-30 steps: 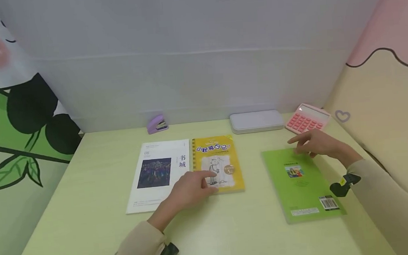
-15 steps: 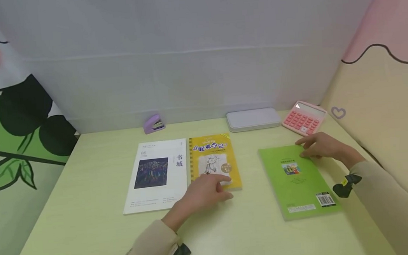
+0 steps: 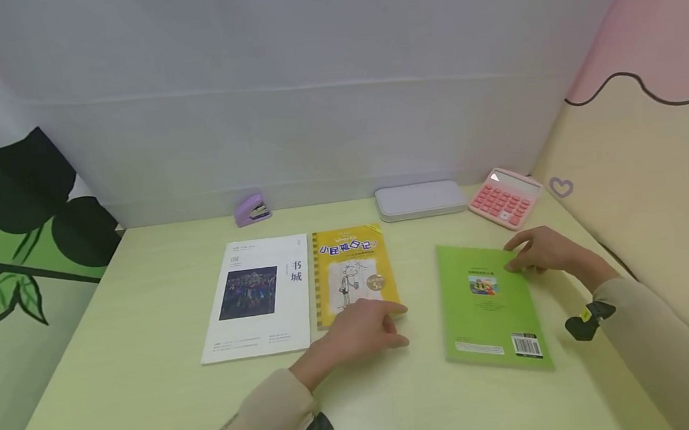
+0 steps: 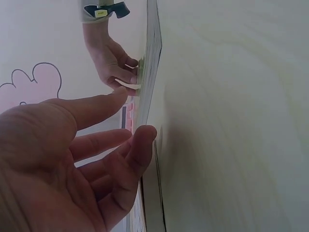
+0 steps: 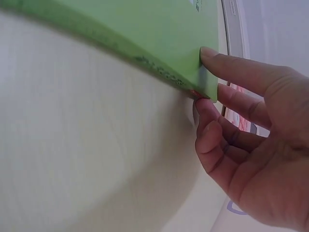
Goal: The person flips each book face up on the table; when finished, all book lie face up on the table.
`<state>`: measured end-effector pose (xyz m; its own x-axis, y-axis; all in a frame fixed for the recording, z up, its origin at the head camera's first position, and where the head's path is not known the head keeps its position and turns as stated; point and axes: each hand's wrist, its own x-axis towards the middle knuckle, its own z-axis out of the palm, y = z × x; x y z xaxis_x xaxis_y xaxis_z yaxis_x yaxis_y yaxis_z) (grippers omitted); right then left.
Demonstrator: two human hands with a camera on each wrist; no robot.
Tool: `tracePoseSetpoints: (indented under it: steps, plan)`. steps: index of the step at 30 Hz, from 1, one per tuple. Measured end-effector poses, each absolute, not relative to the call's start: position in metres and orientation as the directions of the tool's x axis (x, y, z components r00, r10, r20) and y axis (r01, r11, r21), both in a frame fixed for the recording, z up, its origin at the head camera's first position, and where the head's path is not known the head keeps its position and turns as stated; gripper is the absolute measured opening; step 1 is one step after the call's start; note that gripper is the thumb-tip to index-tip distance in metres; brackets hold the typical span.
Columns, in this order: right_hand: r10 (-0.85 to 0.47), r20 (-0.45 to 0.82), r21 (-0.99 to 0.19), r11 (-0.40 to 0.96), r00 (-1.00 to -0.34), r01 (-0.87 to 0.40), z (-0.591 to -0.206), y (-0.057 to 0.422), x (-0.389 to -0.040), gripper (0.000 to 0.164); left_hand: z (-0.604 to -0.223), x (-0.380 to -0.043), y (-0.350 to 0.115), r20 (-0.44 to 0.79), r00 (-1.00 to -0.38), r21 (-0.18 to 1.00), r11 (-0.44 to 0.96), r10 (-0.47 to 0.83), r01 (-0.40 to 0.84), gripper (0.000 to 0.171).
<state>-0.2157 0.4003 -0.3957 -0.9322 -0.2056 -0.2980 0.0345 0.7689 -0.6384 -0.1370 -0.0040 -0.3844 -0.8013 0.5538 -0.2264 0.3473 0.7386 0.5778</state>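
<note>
A green book [image 3: 488, 321] lies back cover up on the table, its barcode at the lower right. My right hand [image 3: 545, 250] pinches its far right corner. In the right wrist view the thumb [image 5: 231, 65] presses the cover while other fingers curl at the edge beneath. Over the near right corner of the yellow spiral-bound book [image 3: 346, 238] is my left hand [image 3: 363, 332], fingers loosely bent and holding nothing. A white magazine [image 3: 257, 335] with a dark picture lies just left of the yellow book, their tops nearly level.
Along the back of the table [image 3: 149, 319] sit a purple stapler [image 3: 252, 211], a pale flat case [image 3: 420, 200] and a pink calculator [image 3: 505, 198]. A white panel [image 3: 316, 138] rises behind them, and a cream wall [image 3: 644, 177] borders the right side.
The green book has turned to stand straighter, its near end swinging left, with my right hand at its corner. My left hand has moved right and nearer, partly off the yellow book.
</note>
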Motion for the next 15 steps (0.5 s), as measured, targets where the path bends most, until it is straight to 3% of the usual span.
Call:
tracePoseSetpoints:
  steps: [15]
  plan:
    - [-0.153,-0.336,-0.628,0.772,-0.929,0.101,-0.401,0.409,-0.187,0.058,-0.390,-0.139,0.031,-0.191,-0.758,0.536,0.713,0.624,0.453,0.056]
